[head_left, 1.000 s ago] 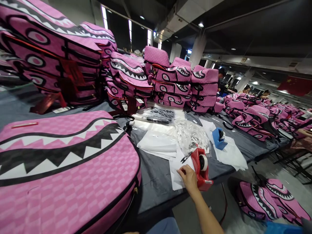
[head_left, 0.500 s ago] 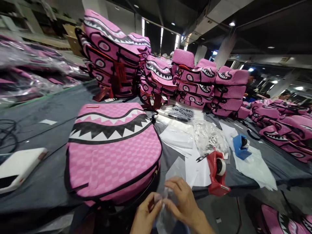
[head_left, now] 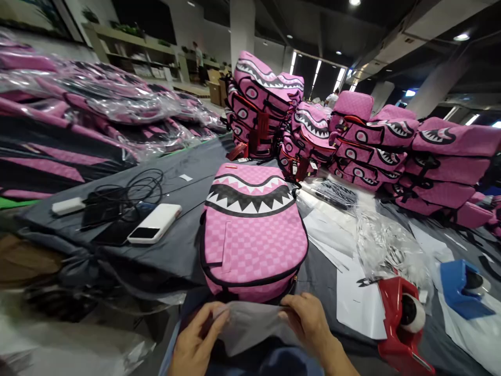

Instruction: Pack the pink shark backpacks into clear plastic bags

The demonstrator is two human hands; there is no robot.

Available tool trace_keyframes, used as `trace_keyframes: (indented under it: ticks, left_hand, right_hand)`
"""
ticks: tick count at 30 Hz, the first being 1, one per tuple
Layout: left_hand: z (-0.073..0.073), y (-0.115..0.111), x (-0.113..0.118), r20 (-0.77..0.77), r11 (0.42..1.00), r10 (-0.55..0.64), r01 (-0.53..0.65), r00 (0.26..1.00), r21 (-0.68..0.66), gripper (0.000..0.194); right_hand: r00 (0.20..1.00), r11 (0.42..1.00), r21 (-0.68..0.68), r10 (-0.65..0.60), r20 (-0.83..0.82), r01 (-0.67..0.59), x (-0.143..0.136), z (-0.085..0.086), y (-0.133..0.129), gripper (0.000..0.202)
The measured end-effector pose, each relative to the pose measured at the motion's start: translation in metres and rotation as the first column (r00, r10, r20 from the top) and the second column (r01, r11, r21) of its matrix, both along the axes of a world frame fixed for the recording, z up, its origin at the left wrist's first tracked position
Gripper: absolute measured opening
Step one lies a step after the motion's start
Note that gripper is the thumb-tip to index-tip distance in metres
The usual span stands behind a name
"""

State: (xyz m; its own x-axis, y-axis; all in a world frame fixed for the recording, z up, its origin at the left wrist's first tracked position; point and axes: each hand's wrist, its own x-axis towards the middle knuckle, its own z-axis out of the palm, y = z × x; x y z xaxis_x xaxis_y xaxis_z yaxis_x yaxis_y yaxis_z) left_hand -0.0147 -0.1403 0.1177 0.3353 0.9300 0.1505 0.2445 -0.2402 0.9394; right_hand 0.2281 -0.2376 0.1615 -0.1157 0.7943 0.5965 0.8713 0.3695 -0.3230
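Note:
Stretched between my hands at the near table edge is a translucent plastic bag [head_left: 252, 324]. My left hand [head_left: 198, 337] pinches its left side between thumb and fingers. At its right side my right hand [head_left: 309, 324] is closed on the plastic, the fingertips partly hidden behind it. Just beyond the plastic lies a pink checkered backpack [head_left: 254, 240] with a black-and-white shark-tooth band, its bottom end towards me. Neither hand clearly touches the backpack.
A red tape dispenser [head_left: 403, 318] and a blue one [head_left: 465, 287] stand at right beside white sheets [head_left: 358, 297]. Stacked pink backpacks [head_left: 352, 146] rise behind. At left are a white power bank [head_left: 154, 224], black cables [head_left: 143, 188] and plastic-wrapped backpacks [head_left: 117, 99].
My hands have moved apart, spreading the plastic bag that was bunched between them. The view has turned left, so the backpack appears further right and more of the left side shows.

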Motion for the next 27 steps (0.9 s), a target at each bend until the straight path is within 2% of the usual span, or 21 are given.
trace_keyframes:
  ticks: [3,5,7,9,12,14,16,18,22,25,27]
  left_hand:
    - [0.003,0.010,0.012,-0.004,0.996,0.064,-0.064,0.998,-0.066,0.056]
    - [-0.001,0.015,0.015,-0.027,0.993,0.119,-0.120,0.993,-0.024,0.058]
    - [-0.005,0.019,0.012,-0.034,0.977,0.197,-0.194,0.980,0.092,0.055]
    - [-0.006,0.022,0.003,-0.017,0.924,0.278,-0.263,0.960,0.279,0.048]
    - [0.003,0.015,-0.008,0.044,0.765,0.379,-0.340,0.924,0.547,0.022]
    - [0.012,0.003,-0.006,0.058,0.689,0.299,-0.258,0.952,0.677,0.010]
    - [0.020,-0.008,0.007,0.013,0.629,0.097,-0.072,0.995,0.774,0.019]
    - [0.025,-0.015,0.028,-0.034,0.567,-0.066,0.066,0.997,0.821,0.025]
    - [0.031,-0.008,0.061,-0.050,0.549,-0.149,0.124,0.988,0.827,0.016]
    - [0.028,0.001,0.064,-0.057,0.525,-0.162,0.135,0.985,0.840,0.018]
    - [0.022,0.005,0.060,-0.056,0.509,-0.183,0.144,0.981,0.848,0.017]
  right_hand:
    - [0.991,0.995,0.027,0.096,0.090,-0.099,-0.002,0.006,0.007,0.030]
    - [0.974,0.988,0.013,0.149,0.174,-0.153,0.001,0.006,0.010,0.036]
    - [0.961,0.986,-0.009,0.167,0.219,-0.169,0.004,0.004,0.012,0.039]
    - [0.957,0.985,-0.035,0.175,0.233,-0.171,0.005,0.001,0.012,0.039]
    - [0.948,0.981,-0.073,0.194,0.251,-0.182,0.006,0.000,0.011,0.040]
    - [0.944,0.979,-0.079,0.203,0.258,-0.189,0.006,0.001,0.012,0.041]
    - [0.942,0.977,-0.084,0.213,0.261,-0.197,0.007,0.001,0.013,0.041]
    - [0.938,0.974,-0.103,0.222,0.266,-0.201,0.007,0.001,0.014,0.039]
    - [0.948,0.964,-0.197,0.223,0.229,-0.179,0.009,0.002,0.011,0.038]
    - [0.995,0.947,-0.305,0.094,-0.043,-0.103,0.017,0.003,-0.003,0.040]
    - [0.960,0.911,-0.410,-0.082,-0.267,-0.036,0.027,0.002,-0.014,0.051]
